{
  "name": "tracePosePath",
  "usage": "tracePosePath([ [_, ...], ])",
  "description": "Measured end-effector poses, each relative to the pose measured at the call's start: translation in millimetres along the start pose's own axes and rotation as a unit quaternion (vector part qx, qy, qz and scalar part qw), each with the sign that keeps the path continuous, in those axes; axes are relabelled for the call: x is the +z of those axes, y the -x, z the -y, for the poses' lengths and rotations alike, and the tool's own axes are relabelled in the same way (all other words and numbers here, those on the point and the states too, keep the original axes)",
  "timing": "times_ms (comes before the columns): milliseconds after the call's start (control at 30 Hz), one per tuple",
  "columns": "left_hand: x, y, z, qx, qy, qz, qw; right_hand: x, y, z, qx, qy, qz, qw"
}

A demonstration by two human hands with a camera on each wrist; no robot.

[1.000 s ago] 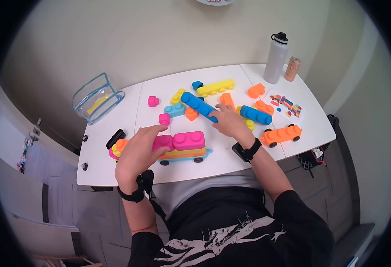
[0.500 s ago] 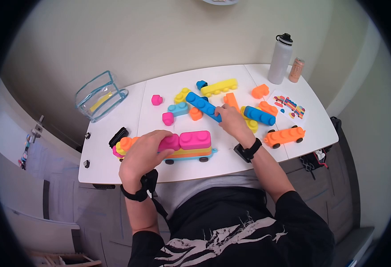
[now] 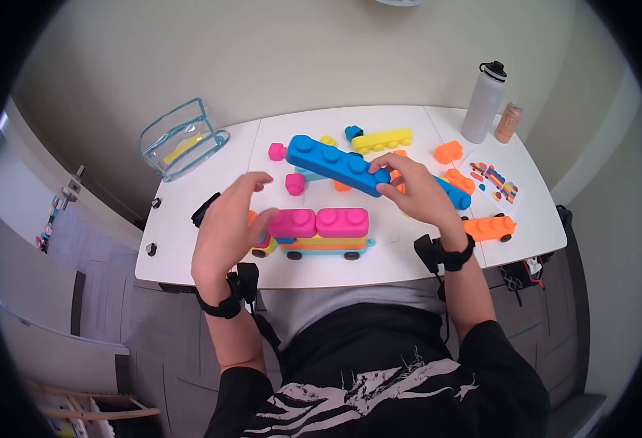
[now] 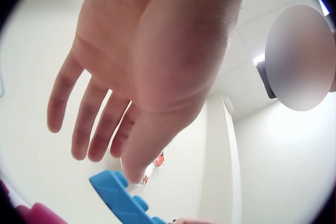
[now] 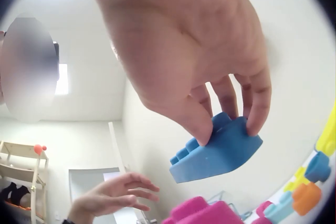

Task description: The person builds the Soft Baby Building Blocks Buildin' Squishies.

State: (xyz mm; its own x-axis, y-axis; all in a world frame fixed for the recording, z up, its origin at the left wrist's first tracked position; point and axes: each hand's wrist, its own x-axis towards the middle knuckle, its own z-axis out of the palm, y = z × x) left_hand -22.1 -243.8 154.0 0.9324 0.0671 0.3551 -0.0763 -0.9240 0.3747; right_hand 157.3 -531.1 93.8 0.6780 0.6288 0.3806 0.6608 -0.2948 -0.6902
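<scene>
My right hand [image 3: 419, 191] pinches the right end of a long blue building block [image 3: 335, 165], studs up, and holds it raised over the table. In the right wrist view, thumb and fingers grip the end of this blue block [image 5: 215, 150]. My left hand [image 3: 227, 230] hovers with fingers spread, holding nothing; in the left wrist view its palm [image 4: 152, 50] faces the camera. Below and between the hands stands a toy wagon [image 3: 328, 244] of light blue, orange and yellow layers on black wheels, topped by two pink blocks [image 3: 341, 222]. The left hand partly hides a front piece with a yellow base [image 3: 264, 247].
Pink, light blue, orange and yellow blocks lie behind, including a long yellow block [image 3: 383, 140]. An orange wheeled base [image 3: 490, 228] and a picture sheet [image 3: 495, 182] are at right. A bottle [image 3: 484, 104], a can [image 3: 509, 123] and a clear bag [image 3: 182, 142] stand toward the back.
The right hand has lifted the long blue block off the other blocks and brought it nearer the wagon. The left hand has come off the left pink block and risen.
</scene>
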Motion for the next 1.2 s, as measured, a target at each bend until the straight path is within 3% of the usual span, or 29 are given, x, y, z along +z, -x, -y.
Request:
tracePosePath([
  [67,-1.4,-0.3,0.9,0.002,0.027,-0.057,0.998,-5.9,6.2,16.8,-0.030,-0.016,0.000,0.999],
  [200,-6.7,0.4,-3.9,0.010,0.049,-0.073,0.996,-5.2,14.0,33.4,-0.090,-0.060,0.053,0.993],
  [367,-9.1,-0.1,14.7,0.006,0.031,0.033,0.999,4.1,14.7,36.3,-0.086,-0.036,0.108,0.990],
  [900,4.6,-8.8,33.4,-0.090,0.059,0.116,0.987,19.3,13.8,31.2,-0.126,0.037,0.098,0.986],
  [1000,1.7,-7.5,29.4,-0.099,0.048,0.121,0.987,7.2,2.5,25.2,-0.084,-0.042,0.106,0.990],
  [1067,-1.3,-4.5,26.5,-0.090,0.017,0.108,0.990,3.2,-24.6,5.7,0.005,-0.121,0.063,0.991],
  [1100,-2.3,-2.5,26.2,-0.090,0.018,0.107,0.990,5.5,-37.3,-5.6,0.005,-0.120,0.063,0.991],
  [1167,-5.3,-0.1,27.4,-0.076,0.018,0.087,0.993,18.4,-62.6,-32.5,0.038,0.039,0.140,0.989],
  [1200,-6.3,1.1,27.9,-0.074,0.017,0.086,0.993,31.1,-71.9,-46.9,0.037,0.040,0.138,0.989],
])
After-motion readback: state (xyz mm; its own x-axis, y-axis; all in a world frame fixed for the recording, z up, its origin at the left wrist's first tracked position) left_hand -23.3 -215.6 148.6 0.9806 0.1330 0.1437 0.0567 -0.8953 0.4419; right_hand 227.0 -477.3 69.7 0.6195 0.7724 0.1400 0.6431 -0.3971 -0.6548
